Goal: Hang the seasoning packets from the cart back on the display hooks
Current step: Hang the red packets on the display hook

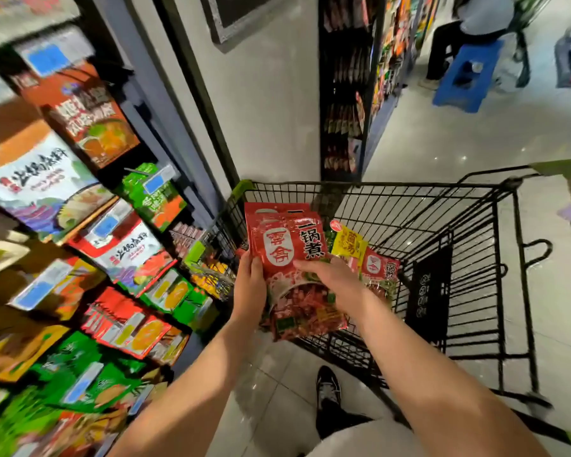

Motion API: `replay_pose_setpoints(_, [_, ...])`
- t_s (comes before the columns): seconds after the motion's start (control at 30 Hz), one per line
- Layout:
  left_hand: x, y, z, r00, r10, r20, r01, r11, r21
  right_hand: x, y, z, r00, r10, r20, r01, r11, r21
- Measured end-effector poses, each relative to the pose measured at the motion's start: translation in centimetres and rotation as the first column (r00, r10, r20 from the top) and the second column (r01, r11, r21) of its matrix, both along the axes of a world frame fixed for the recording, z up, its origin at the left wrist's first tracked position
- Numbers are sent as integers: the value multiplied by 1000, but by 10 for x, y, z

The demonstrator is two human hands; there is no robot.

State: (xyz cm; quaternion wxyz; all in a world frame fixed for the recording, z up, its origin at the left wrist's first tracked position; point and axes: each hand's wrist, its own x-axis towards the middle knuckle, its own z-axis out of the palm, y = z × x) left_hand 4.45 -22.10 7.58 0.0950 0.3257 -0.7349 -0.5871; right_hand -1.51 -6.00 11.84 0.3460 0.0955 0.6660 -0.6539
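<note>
Packets: a stack of red seasoning packets (290, 258) is held up above the near-left corner of the cart (459, 258), printed faces toward the camera.
Left hand: the left hand (249, 285) grips the stack's left edge, thumb on the front, fingers behind.
Right hand: the right hand (333, 278) holds the stack from the right, fingers spread over the front of the top packet.
Cart contents: a yellow packet (348, 242) and another red packet (381, 268) lie in the basket, just right of the held stack.
Display: the hanging rack (80, 225) on the left is crowded with seasoning packets, blurred.
Floor: a dark shoe (327, 387) stands on pale tiles beside the cart.
Background: a blue stool (468, 74) stands down the aisle, a seated person (475, 24) beside it.
</note>
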Motion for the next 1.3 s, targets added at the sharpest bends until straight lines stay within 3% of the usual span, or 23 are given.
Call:
replay_pose_setpoints(0.2, [78,-31,57,954,173,-245,-121,969,214,43,-53,34,966,221,-137,-219,975,32])
replay_pose_setpoints(0.4, [126,-72,96,871,398,-288,-421,907,-22,62,-108,74,936,284,-208,-305,949,-75])
replay_pose_setpoints(0.63, [167,-94,142,733,539,-414,-584,812,23,87,-159,124,824,431,-369,-524,826,-205])
replay_pose_setpoints(0.77, [189,-100,170,663,586,-465,-660,751,4,101,-183,149,799,489,-349,-581,778,-240])
replay_pose_setpoints(1.0, [223,-141,207,549,674,-494,-809,578,-109,143,-224,200,725,462,-510,-652,700,-293])
replay_pose_setpoints(1.17, [254,-169,238,478,666,-573,-834,548,-59,173,-266,223,685,438,-582,-679,674,-292])
replay_pose_setpoints(1.3, [282,-209,258,464,644,-608,-830,557,-43,199,-302,246,711,395,-582,-654,676,-340])
